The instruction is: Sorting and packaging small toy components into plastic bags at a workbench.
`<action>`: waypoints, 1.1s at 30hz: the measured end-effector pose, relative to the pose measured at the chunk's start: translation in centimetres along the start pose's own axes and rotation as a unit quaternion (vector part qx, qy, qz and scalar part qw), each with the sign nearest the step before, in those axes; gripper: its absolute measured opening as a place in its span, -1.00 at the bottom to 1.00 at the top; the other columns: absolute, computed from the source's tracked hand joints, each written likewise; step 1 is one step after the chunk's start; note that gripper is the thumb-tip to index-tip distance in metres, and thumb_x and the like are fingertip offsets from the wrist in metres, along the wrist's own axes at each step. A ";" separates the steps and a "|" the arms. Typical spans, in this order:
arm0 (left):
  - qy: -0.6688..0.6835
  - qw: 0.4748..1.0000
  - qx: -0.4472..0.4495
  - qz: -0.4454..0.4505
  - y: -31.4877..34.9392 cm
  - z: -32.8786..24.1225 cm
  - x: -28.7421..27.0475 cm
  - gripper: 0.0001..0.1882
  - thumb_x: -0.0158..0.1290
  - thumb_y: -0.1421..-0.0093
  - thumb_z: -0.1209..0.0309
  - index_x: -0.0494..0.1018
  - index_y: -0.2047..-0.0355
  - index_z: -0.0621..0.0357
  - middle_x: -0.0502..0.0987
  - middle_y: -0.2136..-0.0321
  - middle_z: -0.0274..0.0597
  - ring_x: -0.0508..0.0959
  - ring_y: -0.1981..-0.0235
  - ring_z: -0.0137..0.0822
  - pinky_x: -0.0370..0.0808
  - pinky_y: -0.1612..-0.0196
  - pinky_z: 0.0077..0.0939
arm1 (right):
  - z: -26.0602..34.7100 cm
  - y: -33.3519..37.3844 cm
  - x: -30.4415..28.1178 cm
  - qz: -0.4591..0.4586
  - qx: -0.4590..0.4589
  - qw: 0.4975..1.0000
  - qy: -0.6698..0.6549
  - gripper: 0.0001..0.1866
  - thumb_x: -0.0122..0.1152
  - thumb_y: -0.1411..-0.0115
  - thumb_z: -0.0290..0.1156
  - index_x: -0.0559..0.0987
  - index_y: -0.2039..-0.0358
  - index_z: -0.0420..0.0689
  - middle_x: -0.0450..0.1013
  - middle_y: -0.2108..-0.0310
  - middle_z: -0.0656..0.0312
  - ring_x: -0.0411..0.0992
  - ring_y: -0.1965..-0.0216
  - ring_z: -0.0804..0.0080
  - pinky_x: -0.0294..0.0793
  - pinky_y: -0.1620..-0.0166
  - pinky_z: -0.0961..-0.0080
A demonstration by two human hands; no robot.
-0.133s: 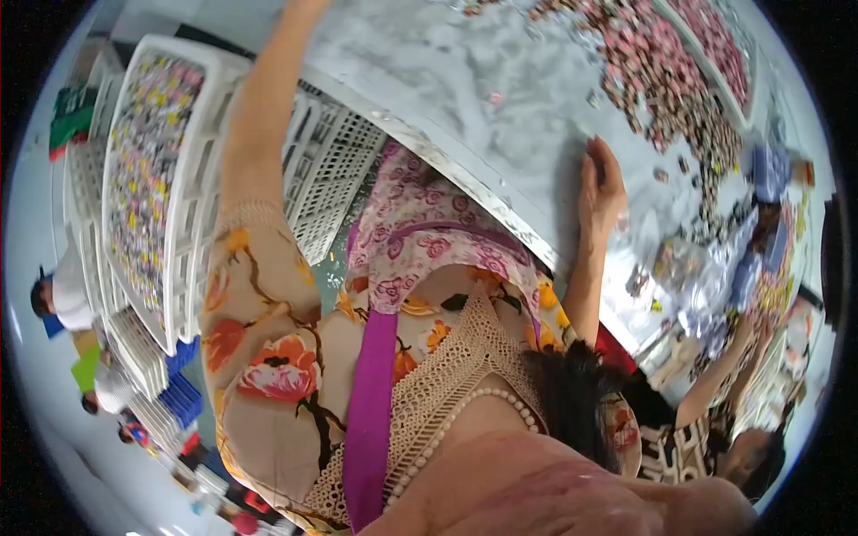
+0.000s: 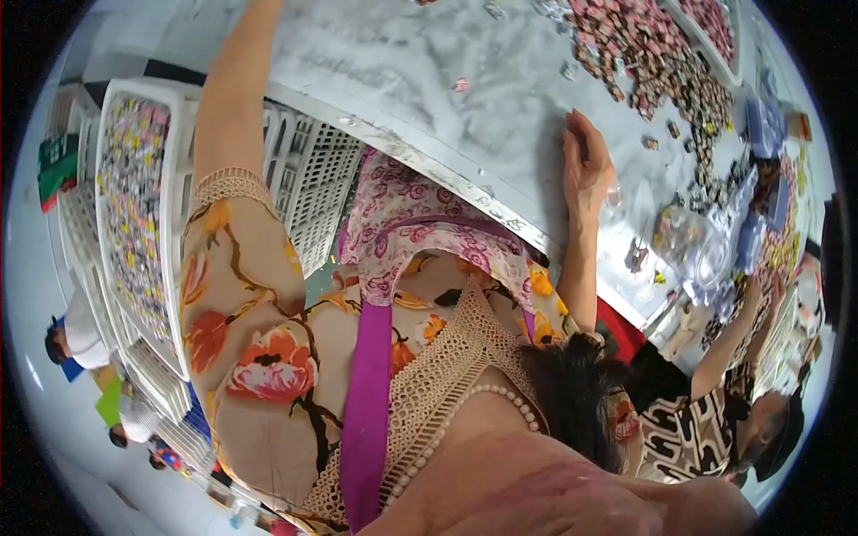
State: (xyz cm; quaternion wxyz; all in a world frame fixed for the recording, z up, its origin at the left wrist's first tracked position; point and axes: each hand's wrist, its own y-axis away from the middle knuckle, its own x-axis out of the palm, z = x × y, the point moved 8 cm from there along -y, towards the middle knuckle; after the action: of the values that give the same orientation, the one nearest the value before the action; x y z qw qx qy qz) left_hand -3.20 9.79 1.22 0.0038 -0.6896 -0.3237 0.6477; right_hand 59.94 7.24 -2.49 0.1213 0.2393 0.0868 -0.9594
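Note:
My right hand [image 2: 587,168] rests on its edge on the grey marbled tabletop [image 2: 402,67]. Its fingers are loosely curved and a little apart, with nothing visible in them. Beyond it lies a heap of small pink and brown wrapped pieces [image 2: 648,62], several of them strayed toward the hand. One pink piece [image 2: 460,85] sits alone to the hand's left. My left forearm [image 2: 234,107] stretches over the table's left corner and out past the top edge, so the left hand is out of sight.
White crates [image 2: 181,161] stand at the left, the top one filled with colourful small pieces [image 2: 134,196]. Another slatted crate [image 2: 313,179] is beside the table. Clear plastic bags [image 2: 693,250] and blue boxes [image 2: 765,129] lie at right, near another person's arms [image 2: 728,344].
The whole view has shifted slightly, so the table and its pieces appear farther left and higher. My left forearm appears farther left. My right hand stays on the tabletop.

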 end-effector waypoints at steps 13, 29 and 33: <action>-0.145 0.976 0.138 0.086 -2.7 -0.1 5.6 -0.82 0.09 -0.17 0.42 0.61 0.37 0.28 0.60 0.32 0.18 0.61 0.25 0.16 0.54 0.15 0.02 | 0.2 -0.6 0.0 -0.023 -0.054 0.997 0.042 -0.72 0.24 -0.29 -0.56 0.64 -0.01 -0.13 0.62 0.14 0.17 0.59 0.16 0.44 0.55 0.08 0.54; 0.120 0.967 0.205 0.091 8.8 -20.5 -7.6 -0.73 0.16 -0.30 0.23 0.63 0.12 0.11 0.67 0.21 -0.11 0.65 0.17 -0.15 0.54 0.08 -0.34 | 1.7 -3.9 -5.0 -0.080 -0.126 0.987 0.063 -0.76 0.32 -0.23 -0.52 0.68 0.08 -0.08 0.60 0.10 0.21 0.57 0.17 0.30 0.55 0.08 0.49; 0.234 0.897 0.345 0.147 20.5 -30.0 -8.1 -0.76 0.09 -0.33 0.29 0.61 0.14 0.15 0.62 0.24 -0.15 0.60 0.17 -0.10 0.53 0.09 -0.28 | 0.3 -8.3 -4.4 -0.060 -0.094 0.985 0.129 -0.66 0.34 -0.19 -0.39 0.64 0.02 -0.19 0.54 -0.04 -0.07 0.47 -0.13 0.00 0.39 -0.22 0.27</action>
State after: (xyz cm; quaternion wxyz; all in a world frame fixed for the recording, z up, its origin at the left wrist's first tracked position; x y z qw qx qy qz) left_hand 33.12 2.31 4.56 0.2219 -0.8164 0.0353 0.5319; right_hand 61.31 15.96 0.75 0.0728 0.3431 0.2057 -0.9136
